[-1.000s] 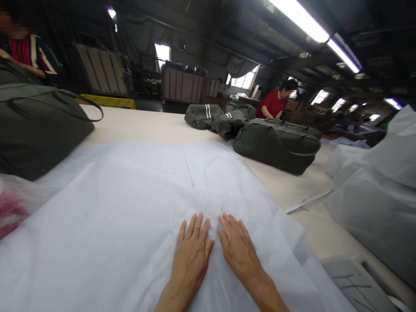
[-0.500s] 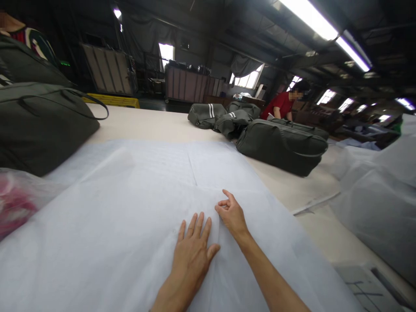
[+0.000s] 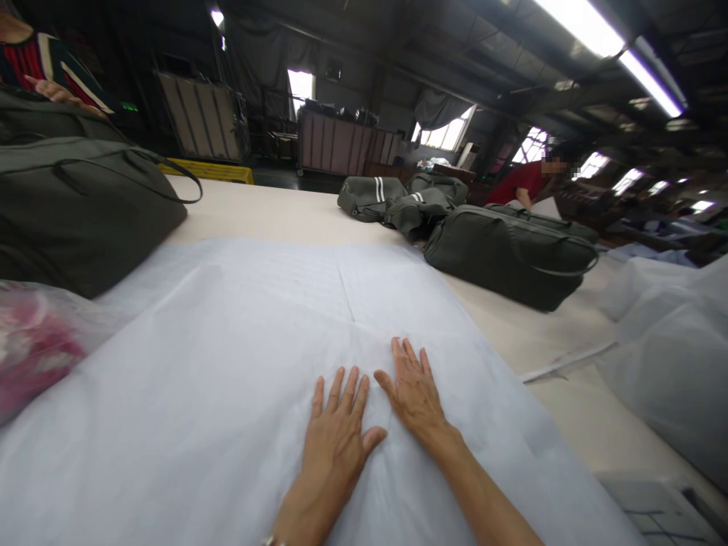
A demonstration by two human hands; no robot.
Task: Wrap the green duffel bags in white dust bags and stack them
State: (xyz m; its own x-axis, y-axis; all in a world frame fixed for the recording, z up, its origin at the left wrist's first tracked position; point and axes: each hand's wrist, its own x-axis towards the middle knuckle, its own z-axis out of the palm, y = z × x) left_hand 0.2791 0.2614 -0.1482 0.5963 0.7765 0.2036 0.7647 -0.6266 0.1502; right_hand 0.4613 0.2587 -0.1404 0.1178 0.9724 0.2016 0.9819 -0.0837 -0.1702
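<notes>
A wide sheet of thin whitish material [image 3: 227, 364] is spread over the table in front of me, with a crease running up its middle. My left hand [image 3: 338, 425] lies flat on it, fingers spread and thumb out to the right. Just to the right and slightly farther off, my right hand [image 3: 414, 387] rests palm down on the same sheet, its fingers stretched out. Neither hand holds anything. The two hands are close together but apart.
Dark green bags stand at the left [image 3: 73, 212] and at the back right [image 3: 506, 250]. A clear plastic bag with pink contents [image 3: 37, 341] lies at the left edge. More whitish material [image 3: 676, 364] is heaped at right. One person [image 3: 520, 182] works behind the bags, another at far left.
My right hand has gone from a half-curled, pinch-like shape to lying flat with fingers extended. My left hand stays in place. The view has shifted slightly left.
</notes>
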